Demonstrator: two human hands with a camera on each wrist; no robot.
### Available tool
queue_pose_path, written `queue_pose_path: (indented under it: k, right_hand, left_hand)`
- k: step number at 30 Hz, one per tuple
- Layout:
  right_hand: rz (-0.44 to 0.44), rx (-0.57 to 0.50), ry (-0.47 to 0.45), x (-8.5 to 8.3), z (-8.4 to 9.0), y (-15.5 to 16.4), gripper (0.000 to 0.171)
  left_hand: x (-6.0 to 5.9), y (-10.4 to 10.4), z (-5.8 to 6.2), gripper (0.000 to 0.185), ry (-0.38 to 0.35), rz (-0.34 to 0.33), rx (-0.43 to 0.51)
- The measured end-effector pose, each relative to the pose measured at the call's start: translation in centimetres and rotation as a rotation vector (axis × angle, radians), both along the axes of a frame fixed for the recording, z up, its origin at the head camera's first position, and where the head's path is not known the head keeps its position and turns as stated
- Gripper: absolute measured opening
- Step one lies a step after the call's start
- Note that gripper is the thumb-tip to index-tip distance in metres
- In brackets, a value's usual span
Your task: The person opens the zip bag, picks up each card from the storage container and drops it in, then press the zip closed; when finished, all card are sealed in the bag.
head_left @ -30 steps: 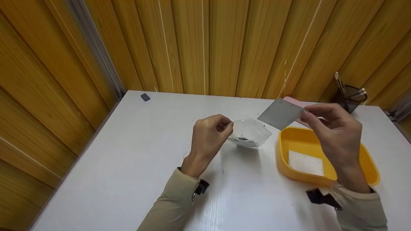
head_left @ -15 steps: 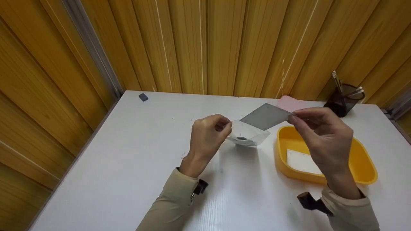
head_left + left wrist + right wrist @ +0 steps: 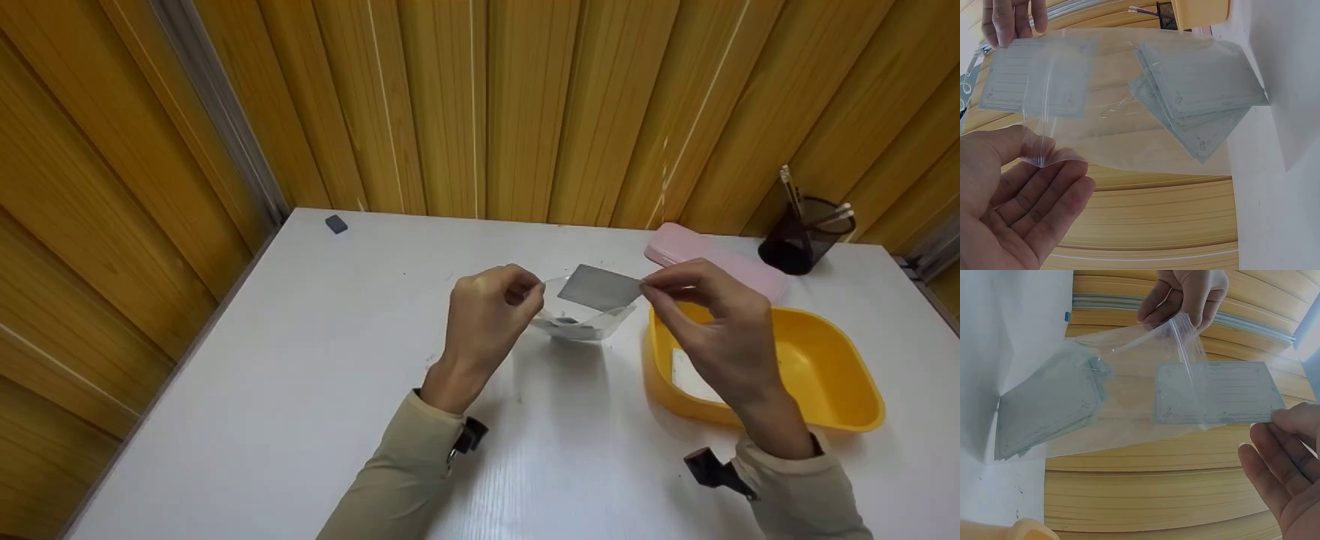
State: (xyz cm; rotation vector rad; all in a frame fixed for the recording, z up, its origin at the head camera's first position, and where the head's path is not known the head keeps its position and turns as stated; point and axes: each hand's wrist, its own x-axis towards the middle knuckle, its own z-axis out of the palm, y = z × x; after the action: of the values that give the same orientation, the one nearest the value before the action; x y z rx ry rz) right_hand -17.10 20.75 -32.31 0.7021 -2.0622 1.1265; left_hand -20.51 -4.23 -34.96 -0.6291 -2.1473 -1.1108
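A clear zip bag (image 3: pixel 1112 135) stands on the white table with its mouth up. My left hand (image 3: pixel 486 330) pinches one side of the mouth between thumb and fingers. Several lined cards (image 3: pixel 1202 84) lie in a loose stack at the bottom of the bag. With thumb and fingertips, my right hand (image 3: pixel 716 330) pinches the corner of a lined card (image 3: pixel 1241 391), grey in the head view. The lower part of this card is inside the bag's mouth, past the zip strip; the upper part sticks out.
Right of the bag is a yellow tray (image 3: pixel 832 360) with a white card (image 3: pixel 690 375) in it, partly hidden by my right hand. Behind lie a pink case (image 3: pixel 720 259) and a dark mesh pencil cup (image 3: pixel 799 244). An eraser-like dark block (image 3: pixel 336 224) sits far left.
My right hand has moved left and slightly down, bringing the card from above the tray into the bag's mouth. The left hand has stayed in place on the bag.
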Motion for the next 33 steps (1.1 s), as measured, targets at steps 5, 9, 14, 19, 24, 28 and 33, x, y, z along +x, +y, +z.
queue_pose_path:
  k: [5,9,14,19,24,28,33]
  right_hand:
    - [0.02,0.062,0.021,-0.4,-0.7,-0.4,0.032]
    - [0.016,0.125,0.027,-0.5,-1.1,-0.7,0.032]
    - [0.012,0.184,0.023,-0.6,-1.4,-0.8,0.032]
    - [0.004,0.214,-0.001,-0.5,-1.5,-0.9,0.032]
    - [0.017,0.232,-0.027,-0.5,-1.6,-1.0,0.03]
    - [0.027,0.242,-0.031,-0.6,-1.7,-1.0,0.028]
    - [0.007,0.279,-0.038,-0.7,-1.8,-0.8,0.025]
  left_hand:
    - [0.0,0.0,0.0,0.007,0.001,-0.002,0.005]
    - [0.1,0.1,0.1,0.006,-0.009,0.001,-0.001]
    - [0.1,0.1,0.1,0.006,-0.015,0.005,-0.008]
    - [0.0,0.2,0.0,0.007,-0.012,0.008,-0.007]
    - [0.1,0.1,0.0,0.007,-0.008,0.006,-0.008]
    - [0.1,0.1,-0.1,0.008,0.002,0.003,-0.008]
    - [0.1,0.1,-0.1,0.007,0.005,0.01,-0.012]
